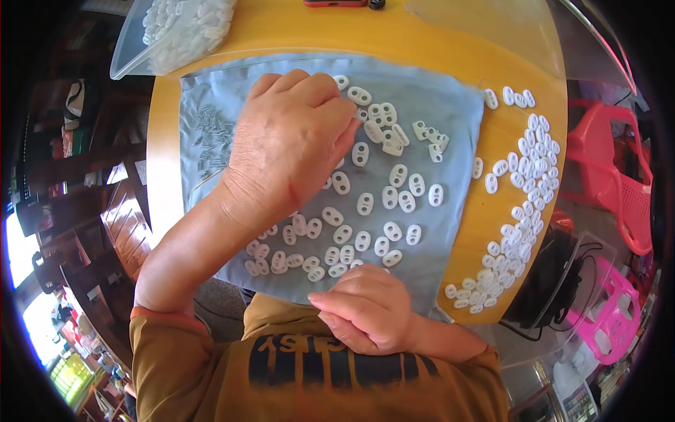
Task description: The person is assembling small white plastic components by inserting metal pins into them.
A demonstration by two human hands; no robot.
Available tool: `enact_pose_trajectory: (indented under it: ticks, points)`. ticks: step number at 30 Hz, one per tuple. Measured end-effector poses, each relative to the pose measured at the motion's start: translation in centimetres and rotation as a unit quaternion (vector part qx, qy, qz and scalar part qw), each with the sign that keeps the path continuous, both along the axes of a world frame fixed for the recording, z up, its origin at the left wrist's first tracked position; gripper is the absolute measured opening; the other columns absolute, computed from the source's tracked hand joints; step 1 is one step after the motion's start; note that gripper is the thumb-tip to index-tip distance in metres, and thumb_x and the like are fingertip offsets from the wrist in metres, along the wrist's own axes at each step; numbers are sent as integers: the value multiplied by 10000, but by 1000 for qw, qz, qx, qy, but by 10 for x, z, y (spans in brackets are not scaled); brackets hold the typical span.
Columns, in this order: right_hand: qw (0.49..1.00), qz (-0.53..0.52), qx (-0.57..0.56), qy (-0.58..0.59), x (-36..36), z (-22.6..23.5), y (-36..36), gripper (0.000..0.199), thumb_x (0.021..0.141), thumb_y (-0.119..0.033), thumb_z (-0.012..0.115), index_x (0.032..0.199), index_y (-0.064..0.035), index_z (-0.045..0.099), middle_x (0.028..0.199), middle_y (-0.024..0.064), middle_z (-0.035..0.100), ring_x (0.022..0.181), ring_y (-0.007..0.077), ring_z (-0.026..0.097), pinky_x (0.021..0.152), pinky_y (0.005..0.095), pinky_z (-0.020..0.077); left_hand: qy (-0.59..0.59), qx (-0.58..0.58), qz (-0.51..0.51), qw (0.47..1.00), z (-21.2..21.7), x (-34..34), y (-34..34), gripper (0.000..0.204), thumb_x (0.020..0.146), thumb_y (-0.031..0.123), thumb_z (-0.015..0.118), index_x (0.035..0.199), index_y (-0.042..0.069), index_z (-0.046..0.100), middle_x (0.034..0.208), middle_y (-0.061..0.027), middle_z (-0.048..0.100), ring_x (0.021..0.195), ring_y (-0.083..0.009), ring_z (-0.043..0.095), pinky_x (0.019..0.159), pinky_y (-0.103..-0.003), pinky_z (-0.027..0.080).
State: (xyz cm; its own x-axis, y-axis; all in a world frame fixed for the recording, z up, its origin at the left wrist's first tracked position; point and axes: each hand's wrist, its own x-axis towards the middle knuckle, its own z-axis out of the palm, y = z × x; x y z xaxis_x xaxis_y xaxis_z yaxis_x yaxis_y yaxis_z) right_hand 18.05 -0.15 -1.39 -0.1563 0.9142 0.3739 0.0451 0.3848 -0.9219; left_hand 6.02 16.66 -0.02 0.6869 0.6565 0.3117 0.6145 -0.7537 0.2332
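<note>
My left hand [292, 137] reaches over the upper part of a blue-grey cloth [450, 105], its fingers curled. The fingertips are hidden, so whatever they may hold cannot be made out. Right beside them is a small cluster of white two-hole plastic pieces [391, 143]. Close to my body, at the cloth's near edge, my right hand [369, 309] is closed with its fingers folded in; their contents are hidden. Many white oval two-hole pieces [365, 204] lie scattered between the hands. Left of my left hand is a patch of tiny thin metal parts [211, 137].
A clear plastic tub [130, 53] of white pieces stands at the far left. Smaller white oval pieces [517, 243] spread down the yellow table's [464, 250] right side. A red-edged device [336, 3] lies at the far edge. Red [615, 165] and pink [612, 302] plastic chairs are to the right.
</note>
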Motion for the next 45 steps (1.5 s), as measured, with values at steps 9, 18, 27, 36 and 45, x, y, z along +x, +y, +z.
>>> enact_pose_trajectory:
  ticks: [9,18,27,36,45]
  points:
    - [1000,6,-10,22,3,-1,-3,223,730,0,675,950,-2,640,716,62,604,587,214,575,520,310,441,113,-29,34,993,14,22,2,117,724,112,669,820,61,625,802,-60,588,802,-270,575,747,-383,426]
    - [1000,6,-11,20,4,2,-4,224,725,-1,675,947,5,639,714,65,600,583,213,568,517,310,438,15,-141,46,989,11,18,1,68,723,102,622,736,50,581,730,-86,574,729,-275,574,693,-379,436]
    - [1000,-3,1,4,1,1,-6,205,749,5,656,952,6,630,719,66,599,591,215,569,529,315,435,-316,-364,65,874,36,-22,-78,160,704,-69,674,716,39,557,756,-66,611,636,-130,569,575,-243,446]
    - [972,-132,-31,-190,25,52,-5,225,730,18,677,948,0,622,714,80,611,576,228,575,521,315,432,-395,-478,26,784,17,-61,-144,173,745,-52,660,828,38,539,818,-83,609,675,-127,559,599,-230,434]
    - [867,-168,73,-463,74,34,79,125,740,-19,641,859,-34,608,819,96,580,781,298,557,675,387,447,-393,-452,-35,800,20,-67,-156,195,719,-80,646,868,46,628,806,-61,595,678,-156,594,573,-256,460]
